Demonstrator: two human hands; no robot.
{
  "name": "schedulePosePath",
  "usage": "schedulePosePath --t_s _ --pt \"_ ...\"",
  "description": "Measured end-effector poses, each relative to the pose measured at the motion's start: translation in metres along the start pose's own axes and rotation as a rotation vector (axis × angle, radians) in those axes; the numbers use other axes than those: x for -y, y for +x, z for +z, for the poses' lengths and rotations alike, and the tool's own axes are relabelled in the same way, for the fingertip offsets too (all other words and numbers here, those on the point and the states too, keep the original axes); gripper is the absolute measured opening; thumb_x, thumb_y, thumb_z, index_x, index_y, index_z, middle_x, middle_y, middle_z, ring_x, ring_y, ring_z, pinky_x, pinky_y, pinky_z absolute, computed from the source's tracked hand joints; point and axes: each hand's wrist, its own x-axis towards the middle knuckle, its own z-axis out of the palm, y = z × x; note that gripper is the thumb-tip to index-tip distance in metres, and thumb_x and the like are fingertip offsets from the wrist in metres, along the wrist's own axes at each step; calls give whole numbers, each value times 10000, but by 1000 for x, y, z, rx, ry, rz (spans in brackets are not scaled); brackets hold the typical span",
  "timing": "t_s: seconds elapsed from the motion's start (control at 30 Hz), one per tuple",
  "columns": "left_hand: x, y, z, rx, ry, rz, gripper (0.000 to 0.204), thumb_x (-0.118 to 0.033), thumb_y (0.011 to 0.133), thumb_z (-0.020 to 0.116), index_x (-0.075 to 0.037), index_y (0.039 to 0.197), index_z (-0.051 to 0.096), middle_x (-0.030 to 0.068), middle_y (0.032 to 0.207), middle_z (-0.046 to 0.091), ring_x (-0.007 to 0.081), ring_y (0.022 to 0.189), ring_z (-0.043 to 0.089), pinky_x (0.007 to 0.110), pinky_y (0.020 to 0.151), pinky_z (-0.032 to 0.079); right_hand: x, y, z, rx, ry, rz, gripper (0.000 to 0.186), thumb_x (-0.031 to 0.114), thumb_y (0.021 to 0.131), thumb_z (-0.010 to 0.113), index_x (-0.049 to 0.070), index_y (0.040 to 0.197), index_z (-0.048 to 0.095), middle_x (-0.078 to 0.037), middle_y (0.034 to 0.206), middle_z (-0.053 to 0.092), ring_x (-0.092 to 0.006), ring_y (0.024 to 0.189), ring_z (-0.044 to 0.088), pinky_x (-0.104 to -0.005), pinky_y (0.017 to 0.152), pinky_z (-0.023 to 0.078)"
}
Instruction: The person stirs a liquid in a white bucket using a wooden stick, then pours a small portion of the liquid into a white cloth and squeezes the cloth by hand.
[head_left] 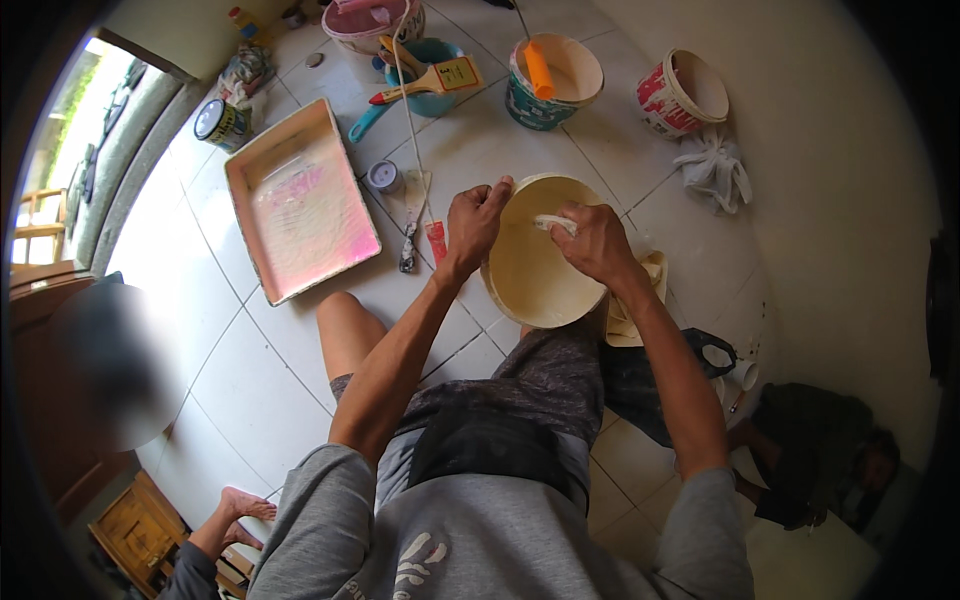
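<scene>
A round cream bucket [540,285] is tilted between my legs, its inside coated pale yellow. My left hand [475,220] grips the bucket's upper-left rim with curled fingers. My right hand [590,240] is inside the bucket's mouth, closed on a small white object [548,222], whose kind I cannot make out. Left of the bucket are a red-handled tool [436,240], a dark-handled tool [408,250] and a small grey pot [384,176]. A beige cloth [650,300] lies at the bucket's right.
A pink-stained tray [240,200], a can [220,125], brushes [440,80], an orange roller [538,70] in a pail [530,115], a red-marked bucket [665,105] and plastic bag [715,170] stand around. Other people's feet [245,505] and a crouched figure [820,440] appear at the lower sides.
</scene>
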Motion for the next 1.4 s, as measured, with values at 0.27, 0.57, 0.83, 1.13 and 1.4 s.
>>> schedulePosePath --t_s 0.27,0.57,0.83,1.13,1.4 --pt "1 0 -5 -2 -50 -10 411 -368 947 560 23 853 645 21 715 625 63 579 547 216 533 445 -45 -39 -5 30 -200 242 269 218 783 617 -26 892 652 -269 758 632 -424 743 630 -465 708 513" --pt "-6 -8 -8 -42 -102 -41 421 -375 946 561 31 878 651 27 724 630 68 593 556 219 554 453 1 -63 21 162 62 152 255 211 782 621 -37 732 584 -271 681 595 -427 686 613 -468 661 494" --pt "-5 -9 -10 -41 -109 -43 425 -388 940 567 22 872 654 26 717 631 67 592 555 221 554 453 -5 -39 16 -35 -4 151 257 206 784 629 -43 849 634 -260 694 615 -417 709 636 -453 661 522" --pt "-4 -12 -11 -56 -96 -37 417 -382 943 565 18 861 651 23 722 629 65 600 553 223 556 453 9 -51 21 150 47 174 249 209 782 614 -38 805 624 -264 715 614 -428 693 617 -463 664 510" --pt "3 -8 -9 -108 -170 3 464 -399 925 582 -22 656 575 -18 581 515 54 515 428 246 473 372 -17 -29 21 -88 -18 168 231 197 784 632 -32 820 623 -243 688 614 -412 679 625 -455 656 510"
